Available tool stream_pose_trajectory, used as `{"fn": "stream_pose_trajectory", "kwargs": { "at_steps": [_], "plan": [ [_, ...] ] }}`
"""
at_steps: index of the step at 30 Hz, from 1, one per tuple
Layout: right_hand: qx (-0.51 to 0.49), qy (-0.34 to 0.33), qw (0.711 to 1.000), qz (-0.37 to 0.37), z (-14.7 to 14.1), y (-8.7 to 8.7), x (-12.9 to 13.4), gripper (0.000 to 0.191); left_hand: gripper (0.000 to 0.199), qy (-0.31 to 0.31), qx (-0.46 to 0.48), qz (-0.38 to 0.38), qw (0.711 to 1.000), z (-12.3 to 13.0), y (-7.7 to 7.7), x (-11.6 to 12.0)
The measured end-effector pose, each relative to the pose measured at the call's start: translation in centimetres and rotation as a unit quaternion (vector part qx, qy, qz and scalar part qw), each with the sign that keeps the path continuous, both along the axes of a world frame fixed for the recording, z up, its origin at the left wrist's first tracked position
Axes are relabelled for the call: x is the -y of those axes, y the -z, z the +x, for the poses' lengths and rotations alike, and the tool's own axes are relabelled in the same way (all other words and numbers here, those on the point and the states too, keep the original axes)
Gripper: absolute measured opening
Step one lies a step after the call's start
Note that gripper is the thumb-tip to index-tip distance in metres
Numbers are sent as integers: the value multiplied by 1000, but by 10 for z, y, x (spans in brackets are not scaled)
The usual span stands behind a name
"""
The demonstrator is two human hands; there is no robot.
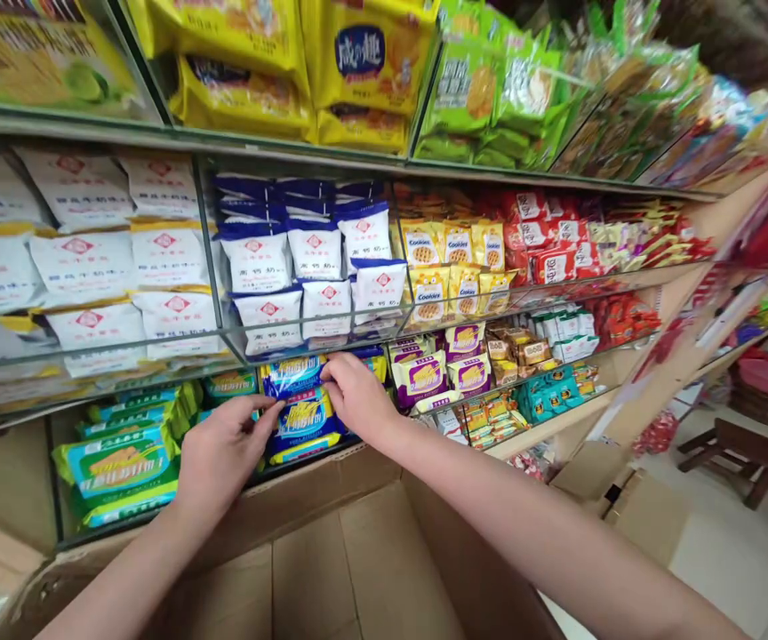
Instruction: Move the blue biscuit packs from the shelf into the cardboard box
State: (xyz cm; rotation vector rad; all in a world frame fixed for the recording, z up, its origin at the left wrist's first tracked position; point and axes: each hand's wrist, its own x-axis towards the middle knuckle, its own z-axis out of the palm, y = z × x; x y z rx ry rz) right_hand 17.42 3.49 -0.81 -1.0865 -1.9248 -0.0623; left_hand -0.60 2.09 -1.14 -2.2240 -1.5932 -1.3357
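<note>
In the low shelf compartment in front of me lie several blue biscuit packets (302,420), stacked with their yellow print facing up. My left hand (228,449) is closed, thumb and fingers pinched at the left edge of a blue packet. Opposite it, my right hand (358,396) has its fingers curled at the right side of the upper blue packet (292,373), partly covering it. Left of my left hand sit green biscuit packets (121,467). Purple and white packets (420,378) are just beyond my right hand.
An open cardboard box (317,569) with a bare bottom stands below my arms, against the shelf. Glass dividers split the shelves. White packets (177,324) and yellow cookie packets (468,289) fill the shelf above. A wooden stool (734,449) stands on the floor at right.
</note>
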Motion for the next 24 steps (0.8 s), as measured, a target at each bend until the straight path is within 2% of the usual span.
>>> {"fn": "stream_pose_trajectory", "kwargs": {
  "at_steps": [4, 9, 19, 24],
  "plan": [
    [16, 14, 1000, -1, -1, 1, 0, 13, 17, -1, -124, 41, 991, -5, -1, -5],
    [-23, -13, 999, -19, -2, 0, 4, 11, 22, -26, -213, 88, 973, -9, 5, -3],
    [-87, 46, 993, -64, -6, 2, -5, 8, 23, -62, -275, 146, 948, -10, -5, -4],
    [-70, 33, 995, -63, -9, -1, -4, 5, 25, -119, -264, 108, 951, -6, -5, -4]
  ]
}}
